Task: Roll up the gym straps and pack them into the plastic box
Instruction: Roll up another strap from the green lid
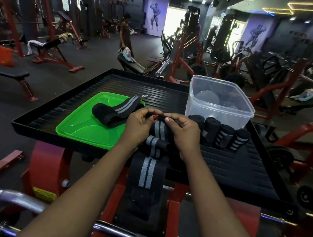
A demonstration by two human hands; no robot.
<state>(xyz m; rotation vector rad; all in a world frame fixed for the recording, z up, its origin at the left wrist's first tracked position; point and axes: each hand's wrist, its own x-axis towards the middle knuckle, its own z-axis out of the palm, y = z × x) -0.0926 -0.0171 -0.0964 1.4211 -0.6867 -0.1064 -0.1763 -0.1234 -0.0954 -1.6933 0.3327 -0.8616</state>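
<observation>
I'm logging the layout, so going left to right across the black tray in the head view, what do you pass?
Green lid → left hand → striped strap → right hand → four rolled straps.

Cannot tell what sits inside the plastic box [220,106], right of centre. Cannot see the strap [159,128] end under the fingertips [166,119] mid-frame, nor either end of the blurred bar [19,200] at bottom.

Black strap [148,170] with grey stripes; green lid [79,126]; clear box [219,108].
</observation>
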